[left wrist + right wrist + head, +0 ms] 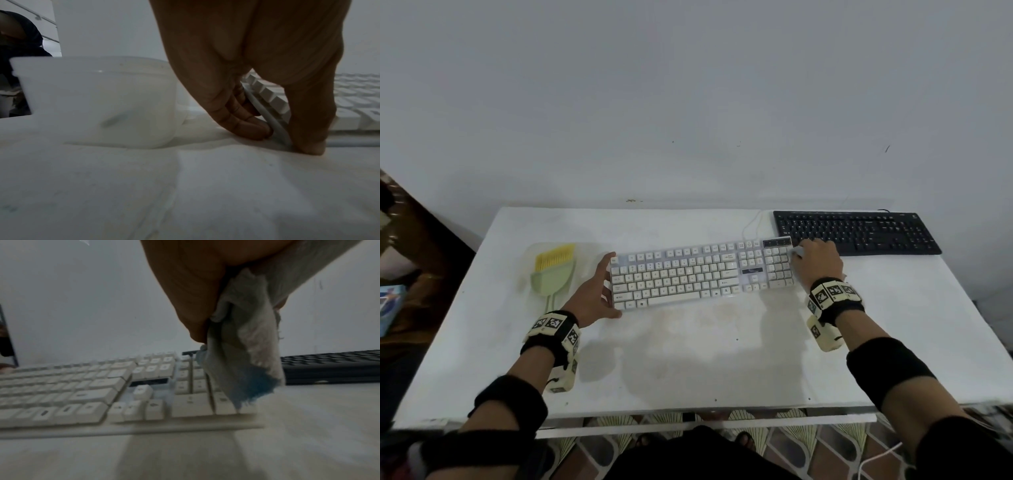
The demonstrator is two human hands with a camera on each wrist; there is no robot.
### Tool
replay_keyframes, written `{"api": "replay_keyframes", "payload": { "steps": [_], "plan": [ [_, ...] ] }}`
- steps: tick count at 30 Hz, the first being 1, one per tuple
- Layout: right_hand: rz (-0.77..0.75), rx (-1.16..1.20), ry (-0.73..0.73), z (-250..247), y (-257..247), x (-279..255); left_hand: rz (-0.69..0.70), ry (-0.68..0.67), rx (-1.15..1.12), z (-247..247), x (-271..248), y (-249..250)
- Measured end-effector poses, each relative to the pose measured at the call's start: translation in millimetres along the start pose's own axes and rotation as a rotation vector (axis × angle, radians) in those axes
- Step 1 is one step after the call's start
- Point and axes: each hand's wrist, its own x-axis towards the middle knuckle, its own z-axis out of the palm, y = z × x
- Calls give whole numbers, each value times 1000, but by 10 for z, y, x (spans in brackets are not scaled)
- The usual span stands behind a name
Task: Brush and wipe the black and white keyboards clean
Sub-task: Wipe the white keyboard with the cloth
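Note:
The white keyboard (702, 274) (82, 394) lies across the middle of the table. My left hand (602, 287) (285, 138) holds its left end, with curled fingers (246, 125) against the side edge and the thumb at the near corner. Over the number pad at its right end, my right hand (818, 262) grips a crumpled grey cloth (797, 253) (246, 345) with a blue patch, which hangs onto the rightmost keys. The black keyboard (856, 233) (329, 368) lies at the back right, just beyond the right hand. A brush (554, 270) with yellow bristles and a green handle lies left of my left hand.
The brush rests in a translucent plastic container (530, 253) (98, 100) close beside my left hand. The white table (688, 359) stands against a plain wall. The white keyboard's cable (751, 222) loops toward the back edge. A patterned floor shows below the table's front edge.

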Motion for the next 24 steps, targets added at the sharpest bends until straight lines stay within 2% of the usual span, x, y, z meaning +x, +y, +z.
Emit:
{"api": "replay_keyframes", "payload": {
  "steps": [2, 3, 5, 7, 11, 13, 14, 19, 21, 24],
  "plan": [
    [-24, 25, 28, -15, -115, 2, 7, 5, 2, 4, -4, 6],
    [-87, 30, 30, -1, -197, 0, 7, 8, 6, 3, -9, 12],
    [-248, 18, -26, -6, -358, -33, 6, 6, 3, 3, -10, 17],
    [-299, -6, -89, 18, -391, -71, 7, 0, -1, 8, -6, 26],
    [-11, 31, -68, -3, -66, 12, -8, -8, 3, -3, -3, 44],
    [54, 17, -48, -54, 95, 50, -8, -10, 8, -4, -14, 46],
    [47, -3, -35, -117, 111, 51, -5, -9, 5, -3, -15, 44],
    [-233, 77, 23, -161, -186, -26, 7, -8, 1, -11, -2, 25],
    [-255, 86, -17, -92, -282, -32, 3, -8, 4, -14, -1, 21],
    [-163, 33, -94, 24, -170, 13, -2, -18, -3, -11, 2, 25]
  ]
}}
